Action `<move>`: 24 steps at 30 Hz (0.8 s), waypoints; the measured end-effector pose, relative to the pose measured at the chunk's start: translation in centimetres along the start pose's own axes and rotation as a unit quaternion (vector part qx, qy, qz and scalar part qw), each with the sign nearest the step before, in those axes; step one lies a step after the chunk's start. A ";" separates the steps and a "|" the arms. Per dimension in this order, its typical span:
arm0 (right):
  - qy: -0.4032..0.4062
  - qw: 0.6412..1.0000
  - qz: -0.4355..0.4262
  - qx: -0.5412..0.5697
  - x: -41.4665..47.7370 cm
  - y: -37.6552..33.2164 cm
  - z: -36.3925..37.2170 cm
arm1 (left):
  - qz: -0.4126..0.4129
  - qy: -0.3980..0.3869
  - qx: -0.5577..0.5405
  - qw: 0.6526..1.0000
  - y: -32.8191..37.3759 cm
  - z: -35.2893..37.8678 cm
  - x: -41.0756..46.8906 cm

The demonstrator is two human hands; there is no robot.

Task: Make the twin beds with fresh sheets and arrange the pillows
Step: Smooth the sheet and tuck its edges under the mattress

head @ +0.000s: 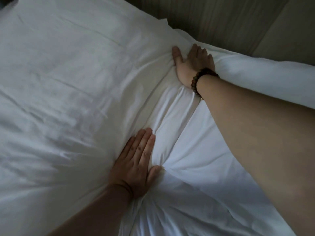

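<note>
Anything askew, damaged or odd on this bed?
Only the white sheet: it is bunched into radiating creases where the left hand and right hand press at the edge of the pillow. No stain or tear shows.

Hands: 2, left hand and right hand. Pillow: 1 in view. White sheet: 1. Bead bracelet: 1, right wrist. Thin wristband: 1, left wrist. Headboard: 1.
</note>
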State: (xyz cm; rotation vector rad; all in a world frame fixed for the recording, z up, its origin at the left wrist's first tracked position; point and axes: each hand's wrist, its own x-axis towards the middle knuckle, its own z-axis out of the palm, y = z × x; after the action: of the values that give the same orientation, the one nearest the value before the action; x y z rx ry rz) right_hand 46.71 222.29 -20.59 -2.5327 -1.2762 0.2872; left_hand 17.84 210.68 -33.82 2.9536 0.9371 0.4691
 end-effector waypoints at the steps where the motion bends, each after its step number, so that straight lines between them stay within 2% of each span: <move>1: 0.010 1.000 -0.005 -0.002 -0.1 0.0 0.1 | 0.000 0.002 -0.001 1.000 0.0 0.1 0.0; 9: 0.061 0.998 -0.031 -0.010 -1.0 0.1 0.4 | 0.004 0.022 0.021 1.000 -0.3 0.7 -0.2; 13: 0.083 0.993 -0.082 -0.003 -4.1 0.5 -0.4 | 0.010 0.031 0.030 0.999 -0.5 1.1 -0.1; 19: 0.117 0.973 -0.198 0.004 -19.2 3.1 2.5 | 0.006 0.034 0.036 0.999 -0.6 1.4 -0.2; 22: 0.094 0.964 -0.243 0.056 -28.9 5.2 6.0 | 0.004 0.049 0.032 0.998 -0.5 1.1 -0.1; 24: 0.080 0.965 -0.245 0.045 -34.8 7.0 8.6 | 0.010 0.045 0.033 0.998 -0.6 1.1 -0.2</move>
State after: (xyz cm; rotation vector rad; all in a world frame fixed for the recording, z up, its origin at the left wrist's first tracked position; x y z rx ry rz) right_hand 28.87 191.64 -29.47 -2.0301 -1.7156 0.0294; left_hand 17.64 211.11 -34.98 3.0269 0.9510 0.5860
